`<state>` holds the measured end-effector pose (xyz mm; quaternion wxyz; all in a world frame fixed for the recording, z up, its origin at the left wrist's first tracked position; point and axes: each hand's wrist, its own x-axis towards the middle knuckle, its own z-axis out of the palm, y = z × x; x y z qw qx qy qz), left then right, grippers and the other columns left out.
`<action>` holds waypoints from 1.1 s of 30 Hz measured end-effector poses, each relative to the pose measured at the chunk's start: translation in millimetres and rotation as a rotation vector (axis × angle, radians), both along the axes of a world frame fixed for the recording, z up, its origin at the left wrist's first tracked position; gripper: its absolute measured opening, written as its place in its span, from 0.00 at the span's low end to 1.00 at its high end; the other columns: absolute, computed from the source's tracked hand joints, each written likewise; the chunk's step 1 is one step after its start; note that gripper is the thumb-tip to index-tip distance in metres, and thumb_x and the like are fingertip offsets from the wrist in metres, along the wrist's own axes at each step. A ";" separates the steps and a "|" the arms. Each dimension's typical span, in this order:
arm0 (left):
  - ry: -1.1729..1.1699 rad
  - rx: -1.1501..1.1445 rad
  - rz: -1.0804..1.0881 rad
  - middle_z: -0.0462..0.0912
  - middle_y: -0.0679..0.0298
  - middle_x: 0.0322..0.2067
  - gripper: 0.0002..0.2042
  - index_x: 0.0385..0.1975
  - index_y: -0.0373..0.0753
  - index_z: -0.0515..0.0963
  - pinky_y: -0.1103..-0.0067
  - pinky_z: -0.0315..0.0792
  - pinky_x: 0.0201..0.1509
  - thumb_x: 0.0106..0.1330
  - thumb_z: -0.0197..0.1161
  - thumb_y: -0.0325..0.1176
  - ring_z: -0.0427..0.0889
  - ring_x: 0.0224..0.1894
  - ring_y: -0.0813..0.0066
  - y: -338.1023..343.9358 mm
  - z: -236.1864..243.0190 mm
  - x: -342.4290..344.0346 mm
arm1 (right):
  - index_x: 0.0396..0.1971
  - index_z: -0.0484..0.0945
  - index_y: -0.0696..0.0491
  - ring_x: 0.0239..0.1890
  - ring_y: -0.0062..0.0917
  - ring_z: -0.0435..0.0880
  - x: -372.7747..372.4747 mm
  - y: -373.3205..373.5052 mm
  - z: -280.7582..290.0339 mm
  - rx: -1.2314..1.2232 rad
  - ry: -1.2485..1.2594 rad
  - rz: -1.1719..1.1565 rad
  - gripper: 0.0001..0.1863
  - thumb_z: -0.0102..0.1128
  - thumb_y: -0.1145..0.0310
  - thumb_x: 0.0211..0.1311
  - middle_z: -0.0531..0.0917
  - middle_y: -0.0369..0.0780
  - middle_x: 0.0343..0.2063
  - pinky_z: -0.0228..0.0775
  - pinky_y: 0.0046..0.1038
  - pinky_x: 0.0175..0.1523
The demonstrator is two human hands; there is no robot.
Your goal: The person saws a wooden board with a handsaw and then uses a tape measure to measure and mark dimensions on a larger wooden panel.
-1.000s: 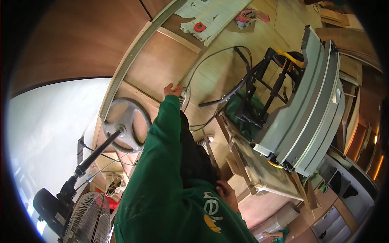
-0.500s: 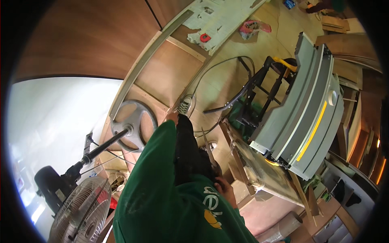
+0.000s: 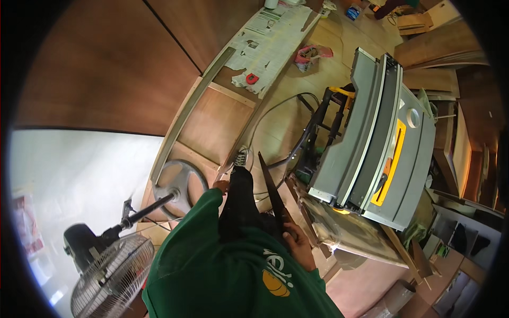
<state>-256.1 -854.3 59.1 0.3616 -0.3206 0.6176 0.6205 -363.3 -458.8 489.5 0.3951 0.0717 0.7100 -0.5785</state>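
My right hand [image 3: 297, 244] is closed around the handle of a hand saw [image 3: 271, 188], whose long dark blade points forward beside my dark-trousered leg. My left hand [image 3: 221, 186] hangs by my left leg at the end of the green sleeve, near the grey round fan base [image 3: 199, 183]; its fingers are mostly hidden. A grey table saw [image 3: 411, 164] with a yellow insert, on a black folding stand [image 3: 331, 114], lies to my right. My sneaker [image 3: 241, 156] stands beside a wooden frame [image 3: 214, 122] along the wall.
A standing fan [image 3: 106, 275] is at lower left. Paper sheeting [image 3: 270, 37] with a red tape measure [image 3: 252, 79] and a pink bag [image 3: 313, 55] lie farther forward. A co-worker's legs [image 3: 384, 9] show at top right. Boards [image 3: 435, 42] and a black cable [image 3: 270, 106] are around.
My left hand has drawn back from stretched forward to beside my leg. The saw in my right hand has come further into view. The whole view has shifted slightly.
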 end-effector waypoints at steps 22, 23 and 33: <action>-0.540 -0.047 0.603 0.85 0.66 0.43 0.16 0.49 0.45 0.79 0.62 0.79 0.40 0.74 0.58 0.49 0.82 0.38 0.66 -130.3 39.8 -65.3 | 0.60 0.77 0.54 0.52 0.20 0.78 -163.8 -154.5 23.5 0.182 0.049 0.072 0.18 0.59 0.63 0.77 0.82 0.38 0.53 0.70 0.25 0.58; -0.551 -0.066 0.624 0.85 0.66 0.41 0.15 0.46 0.46 0.78 0.60 0.77 0.42 0.76 0.53 0.49 0.82 0.39 0.65 -133.1 36.7 -66.8 | 0.61 0.77 0.54 0.52 0.21 0.78 -169.9 -162.2 25.5 0.155 0.088 0.072 0.19 0.59 0.62 0.77 0.82 0.38 0.54 0.70 0.25 0.58; 0.044 -0.605 0.108 0.81 0.54 0.56 0.26 0.66 0.47 0.70 0.60 0.74 0.62 0.70 0.59 0.46 0.78 0.60 0.52 -169.1 -27.4 -209.5 | 0.61 0.77 0.52 0.49 0.19 0.77 -216.0 -207.2 61.5 0.172 0.195 0.000 0.19 0.59 0.60 0.77 0.81 0.37 0.53 0.68 0.23 0.54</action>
